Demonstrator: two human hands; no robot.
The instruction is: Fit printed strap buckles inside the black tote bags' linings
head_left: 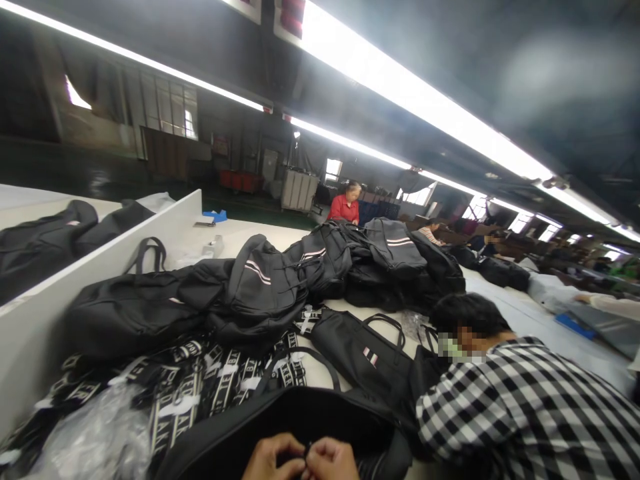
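My left hand and my right hand show at the bottom edge, close together on a black bag lying in front of me. Both have fingers curled and pinch something small and dark between them at the bag's opening; I cannot make out what it is. The wrists are cut off by the frame. A heap of black straps with white lettering lies just beyond the bag, to the left.
A long white table carries piles of black backpacks with pink-white stripes. A white divider wall runs along the left. A person in a checked shirt bends close at my right. Another in red stands far back.
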